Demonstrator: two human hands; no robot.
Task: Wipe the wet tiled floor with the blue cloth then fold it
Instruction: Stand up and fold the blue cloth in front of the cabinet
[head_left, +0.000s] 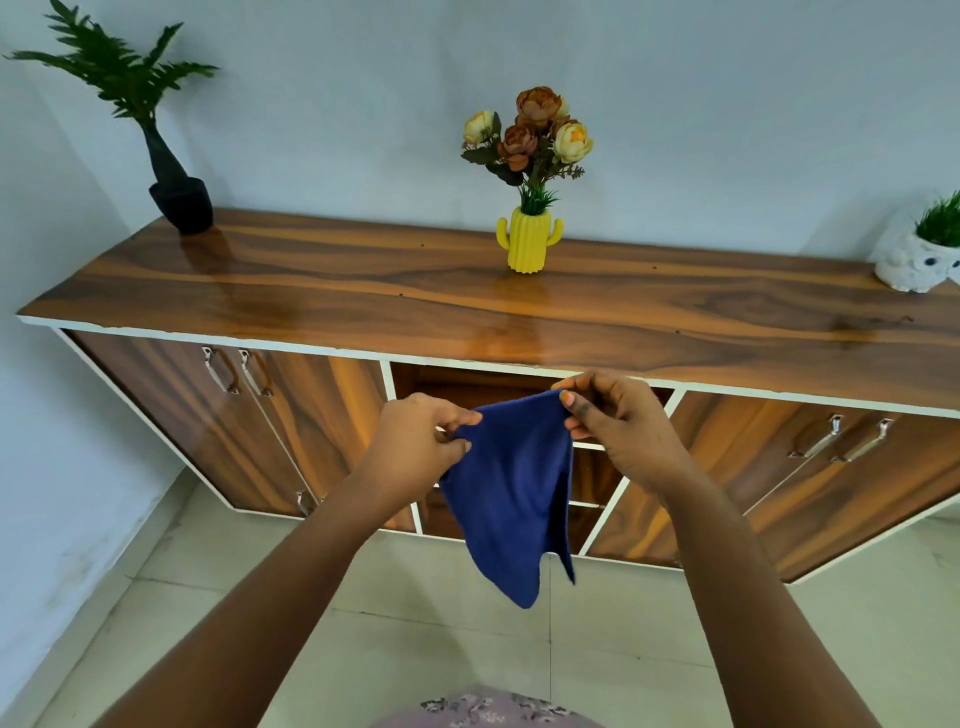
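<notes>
Left hand (415, 441): pinching cloth (511, 493) top left corner
Right hand (618, 431): pinching top right corner
Cloth: mid-frame, hanging doubled above floor (441, 649)
Yellow vase (529, 241): flowers (530, 130), upper centre on cabinet (363, 291)
Black pot (182, 200): plant, upper left
White pot (914, 265): greenery, right edge

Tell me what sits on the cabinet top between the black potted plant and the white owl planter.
In the head view, only the yellow cactus vase of flowers stands between the black potted plant and the white owl planter; the remaining cabinet top is bare.
</notes>
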